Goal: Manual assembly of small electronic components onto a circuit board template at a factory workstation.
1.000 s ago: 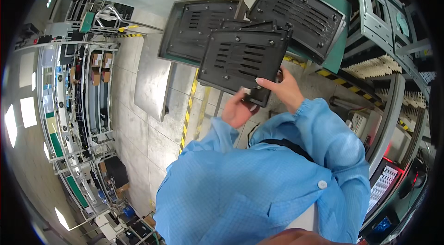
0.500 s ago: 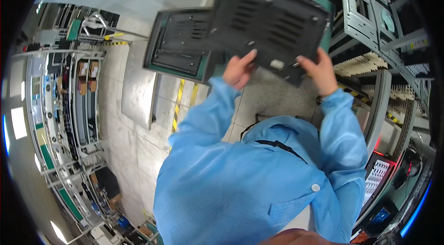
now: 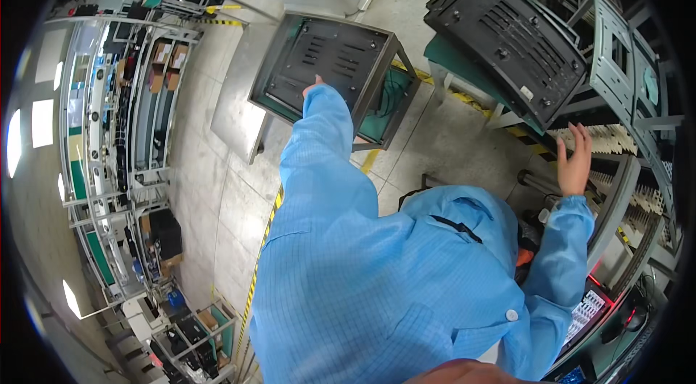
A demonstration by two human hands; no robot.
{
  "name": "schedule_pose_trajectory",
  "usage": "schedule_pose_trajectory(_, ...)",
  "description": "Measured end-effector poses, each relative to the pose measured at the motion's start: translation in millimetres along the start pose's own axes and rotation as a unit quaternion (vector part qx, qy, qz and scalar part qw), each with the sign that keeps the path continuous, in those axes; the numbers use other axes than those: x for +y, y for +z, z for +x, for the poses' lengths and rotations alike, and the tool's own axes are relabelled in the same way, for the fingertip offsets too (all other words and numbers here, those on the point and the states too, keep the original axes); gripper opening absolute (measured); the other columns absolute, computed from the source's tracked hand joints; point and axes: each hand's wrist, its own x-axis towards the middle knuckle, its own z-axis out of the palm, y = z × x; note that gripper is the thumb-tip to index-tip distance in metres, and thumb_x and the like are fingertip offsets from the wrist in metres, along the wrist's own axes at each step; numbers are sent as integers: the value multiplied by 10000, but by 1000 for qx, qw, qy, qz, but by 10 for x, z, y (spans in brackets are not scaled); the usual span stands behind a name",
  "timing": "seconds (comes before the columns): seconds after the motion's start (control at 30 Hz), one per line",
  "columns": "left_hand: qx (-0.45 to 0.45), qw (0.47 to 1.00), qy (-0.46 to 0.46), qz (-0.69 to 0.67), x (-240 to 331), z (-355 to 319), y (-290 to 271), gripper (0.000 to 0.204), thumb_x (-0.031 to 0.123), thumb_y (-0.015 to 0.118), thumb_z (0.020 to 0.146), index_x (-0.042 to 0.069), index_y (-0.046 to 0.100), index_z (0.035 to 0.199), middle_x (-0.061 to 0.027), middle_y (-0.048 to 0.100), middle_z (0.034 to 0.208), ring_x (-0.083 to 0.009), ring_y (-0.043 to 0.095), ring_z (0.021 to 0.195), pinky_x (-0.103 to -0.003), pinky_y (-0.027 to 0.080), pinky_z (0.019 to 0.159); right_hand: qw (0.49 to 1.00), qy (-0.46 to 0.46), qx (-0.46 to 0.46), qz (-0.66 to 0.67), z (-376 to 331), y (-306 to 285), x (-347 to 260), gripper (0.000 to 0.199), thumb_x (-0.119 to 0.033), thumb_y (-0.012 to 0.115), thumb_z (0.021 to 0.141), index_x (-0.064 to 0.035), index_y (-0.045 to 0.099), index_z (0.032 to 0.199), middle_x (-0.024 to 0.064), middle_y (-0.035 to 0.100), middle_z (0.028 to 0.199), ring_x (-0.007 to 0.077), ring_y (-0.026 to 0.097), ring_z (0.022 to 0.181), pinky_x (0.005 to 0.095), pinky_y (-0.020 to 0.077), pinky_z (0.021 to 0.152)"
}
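Observation:
A black vented panel [image 3: 330,58] lies tilted on a metal stand [image 3: 397,94] ahead on my left. My left hand [image 3: 313,84] reaches to its near edge; only a fingertip shows past the blue sleeve, so its grip is hidden. A stack of similar black panels [image 3: 507,29] rests on a green-topped table [image 3: 444,65] at the upper right. My right hand [image 3: 575,159] hovers below that stack with its fingers spread, holding nothing. Its fingertips are near a slotted rack [image 3: 616,139].
Grey metal frames [image 3: 616,50] stand at the far right. Long shelving racks [image 3: 123,94] with boxes and parts run down the left. A yellow floor line [image 3: 264,239] crosses the grey concrete floor. A red-lit device [image 3: 591,308] sits at the lower right.
Both hands carried a black panel up and right onto the stack and let it go. My left hand has moved to the panel on the left stand; my right hand has dropped away, open.

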Motion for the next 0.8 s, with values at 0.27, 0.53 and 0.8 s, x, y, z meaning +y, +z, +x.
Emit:
schedule_pose_trajectory(0.27,-90,910,-197,353,-760,948,-1190,318,212,591,1059,44,786,1247,-190,761,1290,-302,731,1217,-454,570,1022,989,-9,-74,-126,-556,-463,388,435,-56,726,980,-93,639,1405,159,538,1546,407,539,1411,487,485,1142)
schedule_pose_trajectory(0.53,10,783,248,570,-1473,394,-2851,314,257,580,1062,94,782,1239,-152,747,1329,-300,717,1213,-503,567,1001,993,-53,-53,-86,-1013,-457,936,409,-17,694,970,-65,633,1372,166,574,1474,414,569,1372,466,507,1111)
schedule_pose_trajectory(0.8,80,718,397,566,-338,1130,-3923,355,294,640,1028,95,739,1305,-154,740,1345,-315,710,1221,-500,564,1018,987,-59,-37,-146,-730,-550,885,494,13,679,947,-88,587,1423,131,559,1480,394,582,1336,457,512,1059)
